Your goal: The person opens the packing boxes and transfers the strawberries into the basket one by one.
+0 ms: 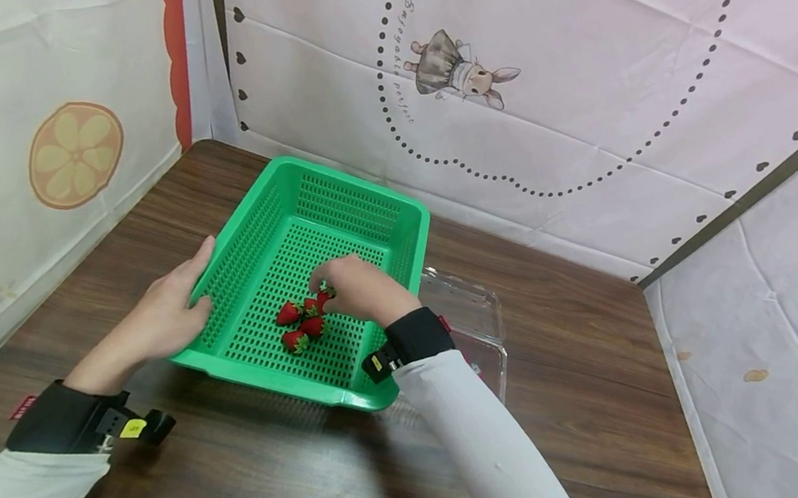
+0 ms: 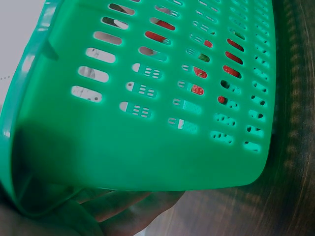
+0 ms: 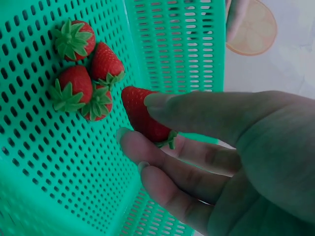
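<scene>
A green slotted basket [image 1: 380,221] stands on the wooden table. My left hand [image 1: 163,319] holds its left wall, thumb by the rim; in the left wrist view its fingers [image 2: 128,206] lie under the basket [image 2: 147,157]. Inside the basket, my right hand [image 1: 323,288] pinches a red strawberry [image 1: 322,299] between thumb and fingers. The right wrist view shows that strawberry [image 3: 135,105] held just above the basket floor [image 3: 44,162] in my right hand [image 3: 139,120]. Several more strawberries [image 3: 74,88] lie clustered beside it, and the head view shows the same strawberries [image 1: 298,328].
A clear plastic clamshell box [image 1: 467,304] lies open on the table, touching the basket's right side. Printed fabric walls [image 1: 576,112] close in the table at the back, left and right. Bare wood [image 1: 616,379] stretches to the right and in front of the basket.
</scene>
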`<control>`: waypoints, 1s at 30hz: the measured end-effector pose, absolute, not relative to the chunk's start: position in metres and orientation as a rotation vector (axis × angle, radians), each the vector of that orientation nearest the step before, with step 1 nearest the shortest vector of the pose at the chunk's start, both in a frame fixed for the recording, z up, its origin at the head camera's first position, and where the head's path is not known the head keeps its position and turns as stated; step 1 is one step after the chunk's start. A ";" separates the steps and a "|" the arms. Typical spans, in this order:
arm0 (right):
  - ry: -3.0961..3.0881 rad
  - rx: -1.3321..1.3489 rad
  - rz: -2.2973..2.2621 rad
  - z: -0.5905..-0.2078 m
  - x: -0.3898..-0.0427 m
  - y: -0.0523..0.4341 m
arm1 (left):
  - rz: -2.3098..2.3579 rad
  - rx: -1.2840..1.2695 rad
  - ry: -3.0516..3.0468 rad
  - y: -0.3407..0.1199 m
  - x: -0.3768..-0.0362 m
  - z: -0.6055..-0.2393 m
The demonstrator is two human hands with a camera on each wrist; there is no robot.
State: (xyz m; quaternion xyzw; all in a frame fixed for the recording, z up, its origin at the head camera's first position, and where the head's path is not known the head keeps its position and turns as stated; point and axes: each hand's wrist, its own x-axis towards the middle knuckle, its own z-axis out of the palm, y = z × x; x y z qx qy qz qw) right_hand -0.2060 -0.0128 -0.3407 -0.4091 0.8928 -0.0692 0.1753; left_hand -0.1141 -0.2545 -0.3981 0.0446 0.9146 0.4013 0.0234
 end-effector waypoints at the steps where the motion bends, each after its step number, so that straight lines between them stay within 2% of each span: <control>1: 2.520 -1.162 -0.194 -0.342 -0.206 -0.014 | 1.243 0.141 2.832 -0.255 -0.114 -0.398; 30: 2.476 -1.141 -0.148 -0.365 -0.210 -0.032 | 1.256 0.153 2.839 -0.256 -0.114 -0.400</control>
